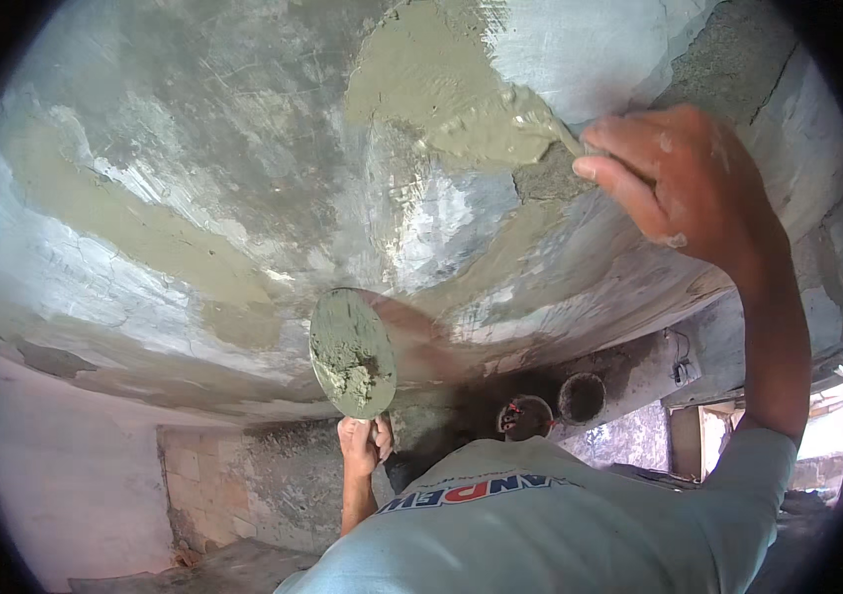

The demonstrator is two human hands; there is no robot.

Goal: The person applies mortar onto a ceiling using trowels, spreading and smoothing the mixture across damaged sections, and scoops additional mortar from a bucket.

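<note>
R hand's fingers (677,183) clamped together on a thin, mortar-smeared trowel (569,140), mostly hidden by hand & mortar; its edge is against a wet grey-green mortar patch (431,84), far side, centre to R. L hand's fingers (362,445) curled shut below an oval-looking grey-green flat disc (337,309), near centre; its grip is hidden in the fist. Disc carries a crumbly pale-green mortar heap (354,378), tilted face to view. Behind: curved, patchy grey-&-white plastered surface (273,168), w/ a long grey-green mortar band (144,223) on L. Near R, below the surface: two dark round buckets (582,398), side by side, 1 w/ sth red in it. Near L: smooth pinkish wall (75,465). Nearest: person's pale-blue printed T-shirt (540,535).
</note>
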